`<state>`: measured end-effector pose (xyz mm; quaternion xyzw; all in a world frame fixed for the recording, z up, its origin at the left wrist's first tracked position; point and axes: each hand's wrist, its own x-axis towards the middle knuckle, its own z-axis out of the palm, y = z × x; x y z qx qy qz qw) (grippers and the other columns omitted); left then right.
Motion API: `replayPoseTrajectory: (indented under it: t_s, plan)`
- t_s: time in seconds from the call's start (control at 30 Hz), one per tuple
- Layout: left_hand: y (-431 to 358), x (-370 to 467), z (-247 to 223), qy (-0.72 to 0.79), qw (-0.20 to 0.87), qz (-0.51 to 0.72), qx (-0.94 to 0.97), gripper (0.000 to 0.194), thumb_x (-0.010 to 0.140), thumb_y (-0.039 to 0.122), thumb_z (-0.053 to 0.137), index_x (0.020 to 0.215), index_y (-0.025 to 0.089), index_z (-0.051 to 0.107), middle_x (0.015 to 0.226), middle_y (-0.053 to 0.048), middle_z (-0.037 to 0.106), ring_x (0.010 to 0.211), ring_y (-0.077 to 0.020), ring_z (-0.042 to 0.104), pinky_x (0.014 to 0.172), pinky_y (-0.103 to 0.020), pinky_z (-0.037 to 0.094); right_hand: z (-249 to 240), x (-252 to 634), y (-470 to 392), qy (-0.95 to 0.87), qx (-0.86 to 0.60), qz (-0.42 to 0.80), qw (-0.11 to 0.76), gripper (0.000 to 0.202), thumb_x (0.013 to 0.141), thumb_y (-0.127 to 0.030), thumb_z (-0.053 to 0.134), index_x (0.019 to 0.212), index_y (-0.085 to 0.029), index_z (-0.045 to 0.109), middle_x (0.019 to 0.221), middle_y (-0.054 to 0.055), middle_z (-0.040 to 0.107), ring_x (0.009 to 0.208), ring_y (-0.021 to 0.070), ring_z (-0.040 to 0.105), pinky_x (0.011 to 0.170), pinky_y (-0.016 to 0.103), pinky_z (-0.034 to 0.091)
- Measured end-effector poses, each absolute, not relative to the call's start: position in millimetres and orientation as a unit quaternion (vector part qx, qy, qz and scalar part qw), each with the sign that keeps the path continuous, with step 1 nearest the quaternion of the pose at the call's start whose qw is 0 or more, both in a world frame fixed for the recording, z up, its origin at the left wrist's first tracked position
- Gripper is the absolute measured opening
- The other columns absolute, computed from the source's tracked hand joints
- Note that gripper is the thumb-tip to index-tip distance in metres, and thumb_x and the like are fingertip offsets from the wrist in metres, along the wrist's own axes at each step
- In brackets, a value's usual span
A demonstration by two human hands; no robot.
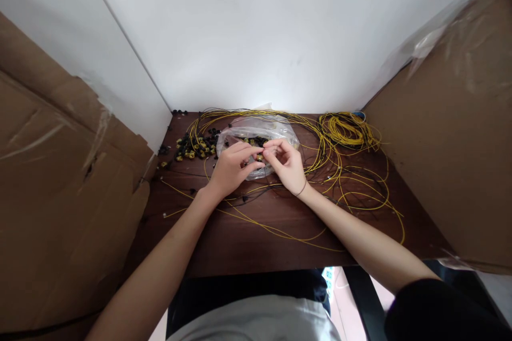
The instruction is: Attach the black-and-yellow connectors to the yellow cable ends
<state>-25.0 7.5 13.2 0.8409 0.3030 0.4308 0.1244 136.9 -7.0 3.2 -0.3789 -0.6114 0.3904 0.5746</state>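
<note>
My left hand and my right hand meet over a clear plastic bag on the dark brown table. A small yellow-and-black part shows between the fingers of my left hand. The fingertips of my right hand are pinched close beside it, on something too small to make out. Several black and yellow pieces lie in the bag just behind the hands. Thin yellow and black wires pass beneath both wrists.
Loose black and yellow parts are heaped left of the bag. A coil of yellow wire lies at the back right, with loose wires before it. Cardboard panels flank the table, and a white wall stands behind.
</note>
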Motion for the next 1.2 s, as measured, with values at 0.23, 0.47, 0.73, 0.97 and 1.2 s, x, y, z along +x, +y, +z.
replayPoseTrajectory:
  t_s: [0.23, 0.47, 0.73, 0.97, 1.2]
  plan:
    - [6.4, -23.8, 12.1, 0.309, 0.121, 0.43, 0.84, 0.026, 0.08, 0.022, 0.062, 0.104, 0.012, 0.063, 0.08, -0.005, 0.06, 0.068, -0.0123, 0.051, 0.066, -0.025, 0.044, 2.2, 136.4, -5.7, -0.609, -0.372, 0.39, 0.581, 0.017, 0.078, -0.028, 0.062, 0.092, -0.02, 0.056, 0.079, 0.001, 0.063, 0.071, 0.0118, 0.059, 0.067, 0.027, 0.048]
    - [6.2, -23.3, 13.6, 0.305, 0.127, 0.428, 0.841, 0.025, 0.081, 0.022, 0.061, 0.104, 0.012, 0.064, 0.079, -0.005, 0.06, 0.068, -0.0127, 0.051, 0.064, -0.026, 0.044, 2.4, 136.2, -6.2, -0.606, -0.363, 0.401, 0.583, 0.018, 0.079, -0.03, 0.062, 0.093, -0.02, 0.056, 0.079, 0.002, 0.065, 0.072, 0.0131, 0.061, 0.067, 0.029, 0.049]
    - [7.4, -24.6, 12.0, 0.308, 0.139, 0.436, 0.834, 0.024, 0.08, 0.021, 0.062, 0.103, 0.017, 0.066, 0.084, -0.005, 0.06, 0.07, -0.0124, 0.052, 0.061, -0.024, 0.043, 2.9, 135.4, -3.7, -0.561, -0.371, 0.444, 0.592, 0.027, 0.072, -0.036, 0.069, 0.091, -0.021, 0.056, 0.077, 0.0, 0.064, 0.068, 0.0119, 0.061, 0.066, 0.027, 0.051]
    - [5.5, -23.3, 14.1, 0.325, 0.167, 0.434, 0.823, 0.028, 0.078, 0.021, 0.064, 0.105, 0.016, 0.063, 0.081, -0.003, 0.06, 0.063, -0.0102, 0.049, 0.056, -0.021, 0.042, 3.5, 137.1, -2.3, -0.562, -0.361, 0.459, 0.586, 0.029, 0.07, -0.037, 0.071, 0.089, -0.021, 0.056, 0.073, -0.001, 0.063, 0.066, 0.0116, 0.059, 0.065, 0.028, 0.05]
    - [3.6, -23.0, 17.2, 0.368, 0.172, 0.432, 0.805, 0.022, 0.073, 0.027, 0.07, 0.088, 0.014, 0.061, 0.074, -0.001, 0.059, 0.06, -0.0092, 0.047, 0.053, -0.02, 0.039, 4.7, 135.8, -2.7, -0.543, -0.366, 0.468, 0.593, 0.031, 0.066, -0.037, 0.074, 0.086, -0.02, 0.058, 0.073, 0.0, 0.063, 0.065, 0.0106, 0.058, 0.065, 0.027, 0.05]
